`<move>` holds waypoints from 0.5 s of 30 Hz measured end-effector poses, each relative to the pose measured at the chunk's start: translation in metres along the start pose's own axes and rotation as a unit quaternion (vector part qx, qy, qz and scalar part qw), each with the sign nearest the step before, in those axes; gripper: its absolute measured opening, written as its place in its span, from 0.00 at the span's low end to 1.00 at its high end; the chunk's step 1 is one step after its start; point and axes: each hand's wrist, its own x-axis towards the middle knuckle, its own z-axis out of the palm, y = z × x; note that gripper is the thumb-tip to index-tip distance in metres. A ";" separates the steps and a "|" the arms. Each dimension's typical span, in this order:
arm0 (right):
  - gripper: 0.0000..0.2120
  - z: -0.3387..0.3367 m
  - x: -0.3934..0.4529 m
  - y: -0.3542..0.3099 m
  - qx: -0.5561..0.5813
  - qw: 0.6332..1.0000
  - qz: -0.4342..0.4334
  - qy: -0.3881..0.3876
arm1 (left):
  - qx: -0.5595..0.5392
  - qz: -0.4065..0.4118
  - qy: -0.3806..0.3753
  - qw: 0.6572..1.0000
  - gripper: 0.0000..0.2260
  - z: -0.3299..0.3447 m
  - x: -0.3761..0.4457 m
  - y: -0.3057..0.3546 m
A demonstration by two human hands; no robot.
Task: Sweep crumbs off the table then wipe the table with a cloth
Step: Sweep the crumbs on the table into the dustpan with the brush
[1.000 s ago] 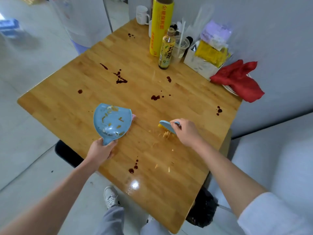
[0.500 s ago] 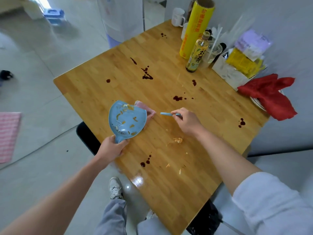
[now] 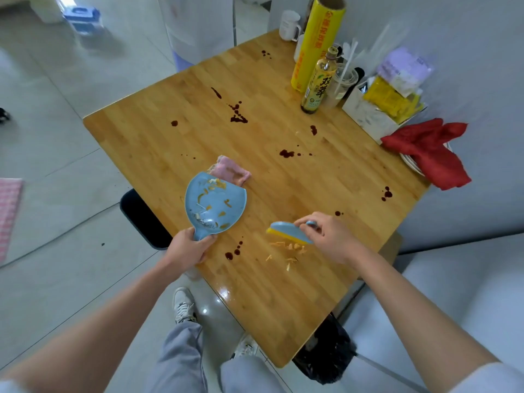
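Observation:
My left hand (image 3: 187, 247) grips the handle of a light blue dustpan (image 3: 214, 203) that holds several orange crumbs, near the wooden table's (image 3: 175, 137) left front edge. My right hand (image 3: 329, 236) holds a small blue brush with yellow bristles (image 3: 289, 235), bristles down on the table. A little pile of orange crumbs (image 3: 287, 251) lies just below the brush. A folded pink cloth (image 3: 230, 172) lies behind the dustpan, touching its far rim. Dark red spots (image 3: 237, 114) dot the tabletop.
Along the wall stand a yellow film roll (image 3: 316, 43), a tea bottle (image 3: 319, 83), a white mug (image 3: 288, 25), a plastic cup and a box of packets (image 3: 377, 112). A red cloth (image 3: 431, 151) lies on plates at the right. A black stool (image 3: 141, 219) and black bag (image 3: 326, 353) sit below.
My right hand has moved the brush back toward me, down onto the crumb pile. The dustpan stays in my left hand; the view has shifted, uncovering more of the pink cloth.

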 end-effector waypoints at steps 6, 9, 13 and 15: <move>0.12 -0.004 0.028 0.017 -0.016 0.991 0.029 0.132 | -0.012 -0.016 0.013 1.000 0.14 -0.001 -0.024 -0.033; 0.12 0.021 0.027 0.012 -0.021 0.991 0.038 0.124 | -0.031 -0.018 -0.002 0.999 0.12 -0.001 -0.037 -0.047; 0.12 0.056 -0.006 0.003 -0.009 0.996 0.001 0.089 | -0.055 -0.022 -0.021 0.998 0.09 0.006 -0.052 -0.059; 0.11 0.070 -0.028 0.001 -0.006 0.998 -0.015 0.065 | -0.052 -0.024 -0.032 0.998 0.09 0.010 -0.063 -0.063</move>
